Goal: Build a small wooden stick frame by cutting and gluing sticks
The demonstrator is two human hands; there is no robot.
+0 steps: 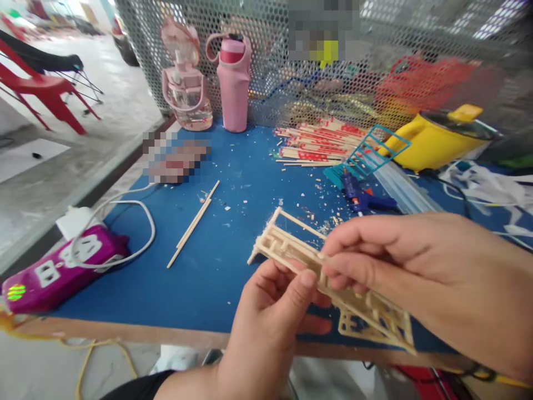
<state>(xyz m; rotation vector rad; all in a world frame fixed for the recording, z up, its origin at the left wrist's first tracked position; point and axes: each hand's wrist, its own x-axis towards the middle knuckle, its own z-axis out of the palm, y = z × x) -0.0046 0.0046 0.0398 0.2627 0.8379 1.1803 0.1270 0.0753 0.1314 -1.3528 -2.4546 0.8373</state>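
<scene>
Here in the head view, the frame (272, 241) is pale wood, long and narrow, built of thin sticks, with crossbars along its length and short legs jutting at the far end. It's up above the near edge of the blue table (195, 300), slanting down toward the right, between both hands. The left hand (272, 314) curls partly closed, thumb and fingers gripping its near side; the right hand (391, 264) pinches its middle from the other side, fingers bunched. Beyond, red-marked sticks (308, 151) carry print too blurred to read.
</scene>
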